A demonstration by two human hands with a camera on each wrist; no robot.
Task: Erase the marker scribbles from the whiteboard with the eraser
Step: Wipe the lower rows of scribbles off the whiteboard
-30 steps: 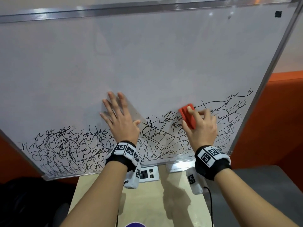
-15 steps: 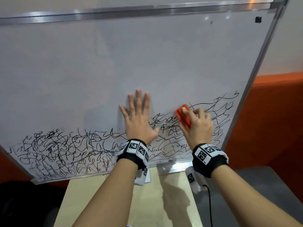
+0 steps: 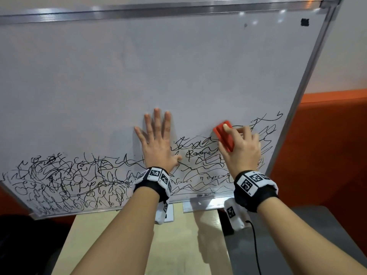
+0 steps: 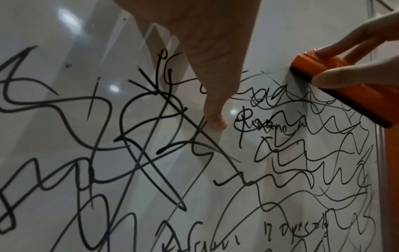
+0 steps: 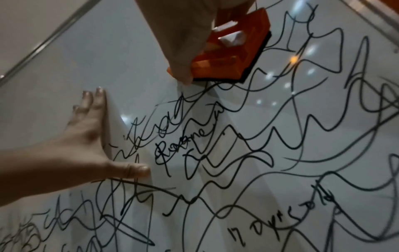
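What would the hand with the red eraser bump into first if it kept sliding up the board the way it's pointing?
Probably nothing soon. The right hand holding the eraser points up and slightly left, over bare whiteboard. The first thing it would meet looks like the metal top frame, though the angle is hard to judge.

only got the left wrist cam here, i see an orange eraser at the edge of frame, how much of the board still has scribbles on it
Observer: On the head view the scribbles fill only a band along the bottom of the whiteboard; everything above is wiped.
Operator: does the band reach the left side too
Observer: Yes, it runs to the lower left corner and is densest there.
Operator: whats the underside of the eraser like
Observer: The right wrist view shows a black pad under the orange eraser, flat on the board, with the right hand gripping the body.
Operator: and my left hand
Observer: The left hand lies flat on the board, fingers spread, left of the eraser.
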